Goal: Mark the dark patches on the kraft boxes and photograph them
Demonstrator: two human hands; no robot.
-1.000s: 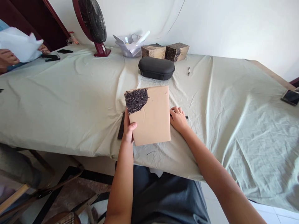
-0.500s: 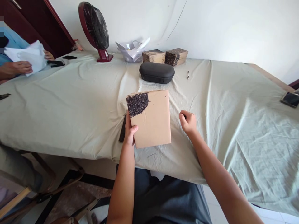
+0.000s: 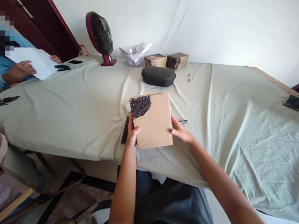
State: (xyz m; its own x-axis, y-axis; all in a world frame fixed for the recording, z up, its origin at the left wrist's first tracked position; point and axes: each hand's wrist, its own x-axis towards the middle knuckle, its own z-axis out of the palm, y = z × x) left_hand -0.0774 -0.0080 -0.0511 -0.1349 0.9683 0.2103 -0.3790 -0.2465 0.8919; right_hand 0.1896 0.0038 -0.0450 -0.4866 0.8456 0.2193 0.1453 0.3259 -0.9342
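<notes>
A tan cardboard box (image 3: 154,124) with a patch of black scribble at its upper left corner is held between my hands. My left hand (image 3: 133,132) grips its left edge, thumb on the front face. At the right edge is my right hand (image 3: 180,130), its thumb against the side and its other fingers partly hidden behind the box. A pen (image 3: 183,121) lies just beyond my right hand. Partly behind my left hand, a dark phone (image 3: 125,132) rests on the cloth.
A black case (image 3: 158,76) lies beyond the box, with scribbled boxes (image 3: 177,60), a basket (image 3: 133,59) and a fan (image 3: 102,37) behind. A small pen (image 3: 189,78) is right of the case. At the left, a person's hands hold white paper (image 3: 40,63).
My right hand has moved left from the cloth onto the box's right edge. A pen now shows beside it. The view has shifted slightly, and the other person's paper is opened flatter.
</notes>
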